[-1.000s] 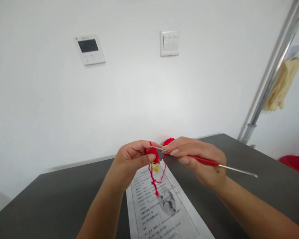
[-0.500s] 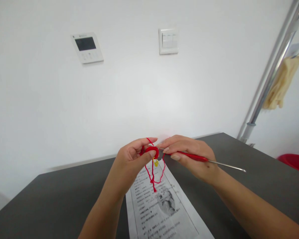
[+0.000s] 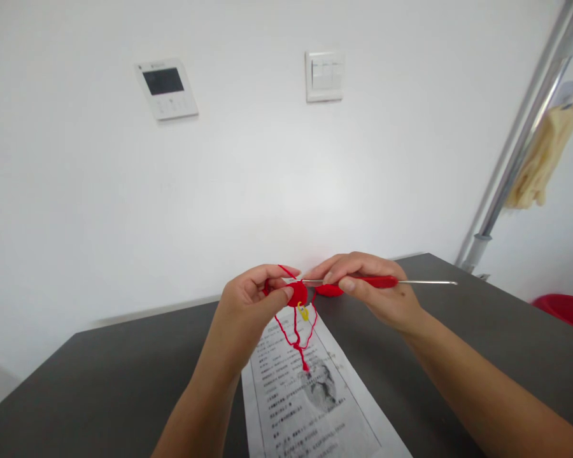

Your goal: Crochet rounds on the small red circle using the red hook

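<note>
Your left hand (image 3: 248, 299) pinches a small, round red yarn disc (image 3: 300, 294) above the white printed sheet (image 3: 277, 407). Your right hand (image 3: 384, 299) grips the red-handled metal crochet hook (image 3: 379, 281), tip at the disc's upper edge. The disc is already formed; loose red strands (image 3: 297, 346) hang below, and how much remains unworked cannot be told.

Our left hand (image 3: 246, 304) pinches a rounded red yarn piece (image 3: 298, 294), yellow clip (image 3: 304, 313) dangling; our right hand (image 3: 386, 304) holds a red-handled hook (image 3: 379, 281) level.
</note>
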`<state>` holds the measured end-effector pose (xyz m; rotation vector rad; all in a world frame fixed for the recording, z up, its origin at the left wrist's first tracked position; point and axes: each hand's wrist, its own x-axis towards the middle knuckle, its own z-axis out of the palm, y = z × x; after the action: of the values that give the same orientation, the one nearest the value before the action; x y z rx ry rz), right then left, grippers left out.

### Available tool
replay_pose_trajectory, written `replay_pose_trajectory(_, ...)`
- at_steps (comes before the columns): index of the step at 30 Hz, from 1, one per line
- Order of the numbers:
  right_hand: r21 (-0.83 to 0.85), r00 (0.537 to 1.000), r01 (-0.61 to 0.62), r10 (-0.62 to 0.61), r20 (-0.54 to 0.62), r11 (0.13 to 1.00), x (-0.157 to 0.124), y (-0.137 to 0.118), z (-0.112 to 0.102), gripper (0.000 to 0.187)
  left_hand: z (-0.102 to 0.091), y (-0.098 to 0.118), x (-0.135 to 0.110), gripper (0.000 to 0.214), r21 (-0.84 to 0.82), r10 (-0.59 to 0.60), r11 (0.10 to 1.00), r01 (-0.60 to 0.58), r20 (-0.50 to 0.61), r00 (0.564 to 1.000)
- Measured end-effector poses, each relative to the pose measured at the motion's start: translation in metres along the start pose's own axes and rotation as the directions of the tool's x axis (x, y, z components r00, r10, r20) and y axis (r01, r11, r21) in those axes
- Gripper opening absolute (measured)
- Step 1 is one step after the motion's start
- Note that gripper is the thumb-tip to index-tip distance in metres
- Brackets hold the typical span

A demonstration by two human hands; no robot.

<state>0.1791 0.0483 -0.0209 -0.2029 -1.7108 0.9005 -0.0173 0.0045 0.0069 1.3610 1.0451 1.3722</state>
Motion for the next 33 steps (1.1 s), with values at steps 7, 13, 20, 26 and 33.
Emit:
replay_pose_trajectory(7,-0.014,0.992,0.033,-0.031,0.126,0.999,-0.001,-0.002,-0.013,0.014,0.001,-0.001,-0.003,0.015,0.108,-0.009,0.994,0.008,0.003,1.0)
replay_pose_trajectory(13,-0.161,0.954,0.133,-0.083,0.288,0.978,0.002,-0.007,-0.022,0.02,0.001,-0.004,-0.005,0.019,0.231,0.018,0.973,-0.017,0.0,1.0)
replay_pose_trajectory(20,-0.286,0.965,0.154,-0.082,0.251,0.946,-0.001,-0.006,-0.018,0.022,0.002,-0.003,-0.008,0.02,0.397,0.128,0.912,-0.106,-0.03,0.991)
replay_pose_trajectory(26,-0.407,0.965,0.204,-0.112,0.238,0.89,-0.003,-0.01,-0.009,0.018,0.005,-0.002,-0.011,0.019,0.587,0.353,0.756,-0.29,0.007,0.936)
replay_pose_trajectory(33,-0.471,0.913,0.389,-0.264,0.311,0.791,-0.002,-0.009,0.002,0.018,0.013,-0.005,-0.016,0.021,0.775,0.636,0.37,-0.512,0.189,0.748)
